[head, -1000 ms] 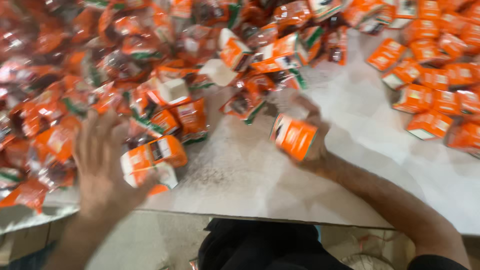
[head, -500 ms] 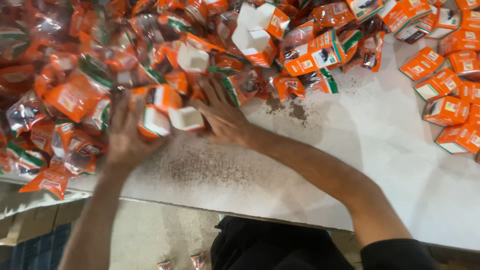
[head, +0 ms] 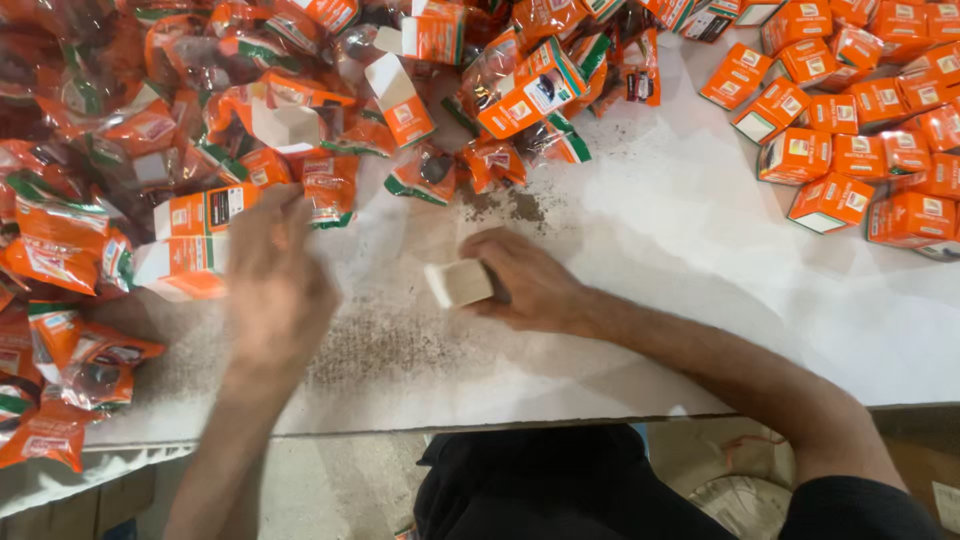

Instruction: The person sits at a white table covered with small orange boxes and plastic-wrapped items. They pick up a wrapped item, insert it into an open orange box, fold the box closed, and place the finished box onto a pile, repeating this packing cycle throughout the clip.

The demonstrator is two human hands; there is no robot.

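Box (head: pixel 458 283): right hand (head: pixel 530 285) grips it, open end facing left. Left hand (head: pixel 272 290), left of box, open & blurred near pouches (head: pixel 90 365). Keep box steady w/ mouth clear.

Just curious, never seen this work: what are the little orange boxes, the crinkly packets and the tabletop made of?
Orange boxes: probably thin printed cardboard, given crisp folded edges and flat matte faces. Packets: likely glossy plastic film, crinkled, partly see-through, with glare. Table: smooth white sheet, perhaps laminate; unclear. The right hand holds a pale box.

Motion blurs the left hand (head: pixel 275 290); right hand (head: pixel 530 285) half-covers a small box (head: pixel 458 283).
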